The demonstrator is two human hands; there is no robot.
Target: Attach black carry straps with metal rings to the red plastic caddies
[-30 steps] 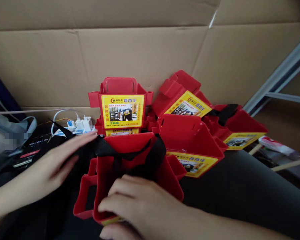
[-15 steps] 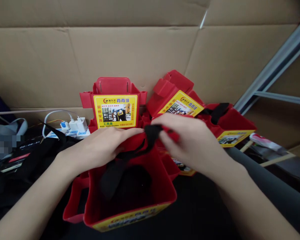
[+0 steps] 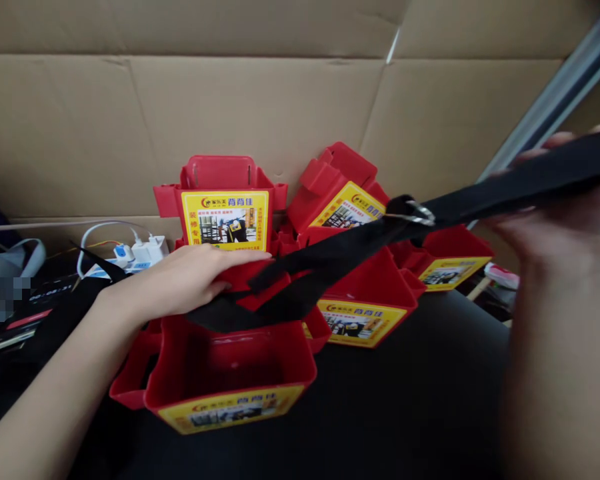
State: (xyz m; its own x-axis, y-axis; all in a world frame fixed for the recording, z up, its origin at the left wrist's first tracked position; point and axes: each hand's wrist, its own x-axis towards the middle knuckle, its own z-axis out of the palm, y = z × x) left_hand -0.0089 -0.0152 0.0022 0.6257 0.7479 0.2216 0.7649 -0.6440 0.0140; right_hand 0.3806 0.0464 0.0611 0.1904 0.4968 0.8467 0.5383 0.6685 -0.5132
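In the front stands a red plastic tool box (image 3: 173, 363) with a yellow label and a side loop. My left hand (image 3: 193, 277) is closed on its raised back panel, thumb toward me. A black webbing strap (image 3: 330, 267) passes at that panel and stretches up to the right. Its far end is in my right hand (image 3: 545, 223), raised at the right edge and blurred, with the fingers around the strap. Partway along the strap is a metal buckle (image 3: 423, 215). Exactly how the strap runs through the panel is hidden.
Several more red boxes stand behind, including a left one (image 3: 220, 173) and a tilted one (image 3: 353, 163). A power strip with white plugs (image 3: 150, 249) and black straps lie left. Cardboard (image 3: 260, 113) backs the black work surface (image 3: 380, 407); a metal frame (image 3: 555, 93) rises right.
My right hand has moved from the panel far up and right, pulling the strap out long; strap no longer lies inside the box. My left hand stays on the panel; the box shifted slightly left.
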